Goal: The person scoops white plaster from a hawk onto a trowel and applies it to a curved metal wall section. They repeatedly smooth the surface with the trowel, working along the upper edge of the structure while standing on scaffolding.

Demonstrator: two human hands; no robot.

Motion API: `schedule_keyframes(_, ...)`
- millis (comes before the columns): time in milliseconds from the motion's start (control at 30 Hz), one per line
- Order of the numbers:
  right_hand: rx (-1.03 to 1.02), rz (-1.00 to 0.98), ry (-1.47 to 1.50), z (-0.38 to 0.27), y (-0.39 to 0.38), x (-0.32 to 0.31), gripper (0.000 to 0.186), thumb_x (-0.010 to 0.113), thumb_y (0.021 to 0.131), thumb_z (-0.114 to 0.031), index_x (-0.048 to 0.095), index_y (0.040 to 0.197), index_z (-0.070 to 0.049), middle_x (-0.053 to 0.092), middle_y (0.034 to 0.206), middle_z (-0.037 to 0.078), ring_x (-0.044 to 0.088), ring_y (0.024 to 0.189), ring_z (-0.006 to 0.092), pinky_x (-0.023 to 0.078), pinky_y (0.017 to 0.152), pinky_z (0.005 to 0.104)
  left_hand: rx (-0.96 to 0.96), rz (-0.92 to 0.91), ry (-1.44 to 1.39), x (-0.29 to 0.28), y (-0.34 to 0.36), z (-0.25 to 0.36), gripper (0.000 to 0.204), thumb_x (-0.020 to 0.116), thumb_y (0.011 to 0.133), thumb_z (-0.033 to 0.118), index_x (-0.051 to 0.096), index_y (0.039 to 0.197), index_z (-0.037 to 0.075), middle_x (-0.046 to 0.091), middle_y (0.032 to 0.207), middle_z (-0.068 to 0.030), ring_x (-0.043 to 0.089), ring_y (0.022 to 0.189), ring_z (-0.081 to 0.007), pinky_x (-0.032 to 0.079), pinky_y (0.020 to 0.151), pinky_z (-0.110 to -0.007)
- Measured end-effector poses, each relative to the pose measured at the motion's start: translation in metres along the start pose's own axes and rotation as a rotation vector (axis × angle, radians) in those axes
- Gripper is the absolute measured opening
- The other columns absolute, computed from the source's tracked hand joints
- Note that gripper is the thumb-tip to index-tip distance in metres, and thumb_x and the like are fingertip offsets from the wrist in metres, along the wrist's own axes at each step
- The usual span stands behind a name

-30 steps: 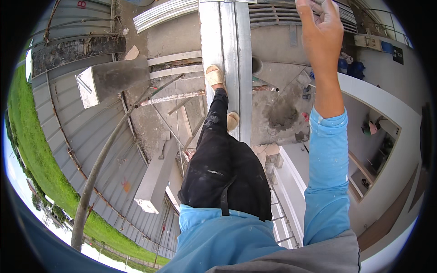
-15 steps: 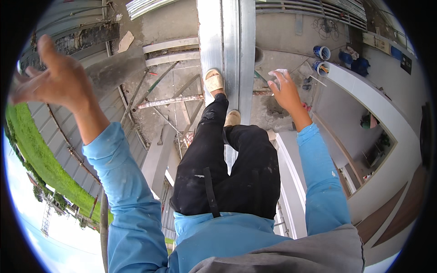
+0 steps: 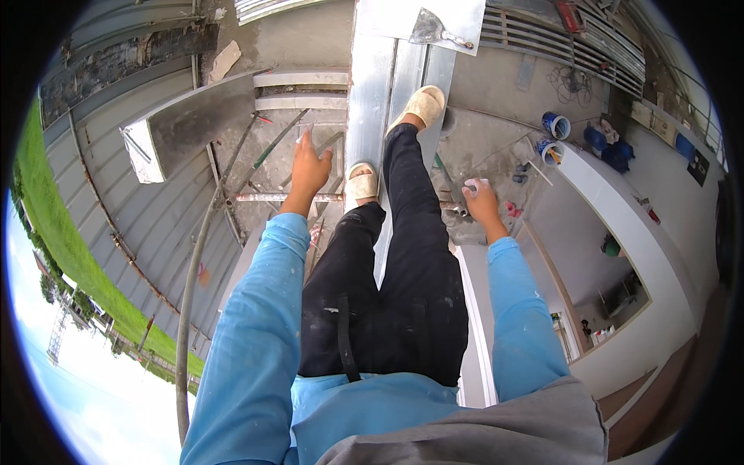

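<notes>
Likely mid-stride on metal plank (image 3: 370,116), with left hand (image 3: 310,169) loosely open left of it, right hand (image 3: 482,201) half-curled right of it, can't see contents; calls for careful footing.

Left hand (image 3: 311,169) and right hand (image 3: 483,201) flank metal planks (image 3: 370,105), a scraper (image 3: 426,29) lying ahead.

metal planks (image 3: 370,116): silvery, dusty/pale on l side, long seams running lengthwise; laid flat side by side, pointing away, narrowing twd near end. pale flat sheet (image 3: 380,19) on top at far end, r edge sticking out past planks. scraper (image 3: 427,29) lying flat on sheet nr its r corner: wide grey blade to l, handle to r, spotted w/ residue. pipe (image 3: 260,197): off-white w/ rusty-red patches, crosswise below planks, visible both sides, middle hidden.
</notes>
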State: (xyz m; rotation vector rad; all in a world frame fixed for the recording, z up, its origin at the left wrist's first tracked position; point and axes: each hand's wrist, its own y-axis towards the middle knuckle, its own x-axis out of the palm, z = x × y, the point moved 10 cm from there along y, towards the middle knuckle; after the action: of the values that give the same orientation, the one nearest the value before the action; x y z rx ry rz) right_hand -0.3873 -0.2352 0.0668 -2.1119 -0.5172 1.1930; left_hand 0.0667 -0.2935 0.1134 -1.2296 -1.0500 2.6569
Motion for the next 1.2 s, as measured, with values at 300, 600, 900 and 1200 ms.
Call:
schedule_keyframes(300,0.002,0.013,-0.064,-0.021,0.25,-0.056,0.046,0.059,0.091,-0.034,0.054,0.125,-0.003,0.059,0.12,0.024,0.056,0.112,0.0411,0.045,0.094,0.0464,-0.104,-0.031,0.007,0.056,0.145,-0.004,0.061,0.064,0.085,0.026,0.045,0.137,-0.002,0.058,0.124,-0.0279,0.054,0.119,-0.0404,0.042,0.101,-0.044)
schedule_keyframes(600,0.145,0.324,0.092,0.036,0.469,-0.09,0.054,0.052,0.095,-0.043,0.051,0.128,0.0,0.056,0.127,0.028,0.054,0.119,0.0411,0.043,0.099,0.0458,-0.002,-0.043,0.072,0.155,0.364,0.046,0.062,0.06,0.088,0.03,0.044,0.138,-0.003,0.046,0.137,-0.0308,0.044,0.128,-0.0436,0.036,0.108,-0.048)
schedule_keyframes(900,0.279,0.382,0.526,0.079,0.58,-0.063,0.063,0.03,0.102,-0.044,0.056,0.121,0.01,0.059,0.121,0.032,0.055,0.116,0.046,0.042,0.099,0.0465,-0.021,0.164,0.045,0.184,0.483,0.068,0.068,0.053,0.094,0.038,0.035,0.142,-0.007,0.041,0.139,-0.0321,0.039,0.131,-0.0456,0.033,0.109,-0.048)
schedule_keyframes(1200,0.337,0.392,0.339,0.035,0.529,-0.088,0.059,0.028,0.102,-0.039,0.059,0.117,0.009,0.058,0.119,0.034,0.053,0.116,0.0471,0.041,0.099,0.0481,-0.253,0.233,-0.012,0.125,0.495,0.092,0.065,0.038,0.097,0.052,0.063,0.115,-0.005,0.064,0.111,-0.0303,0.059,0.108,-0.0459,0.044,0.093,-0.051)
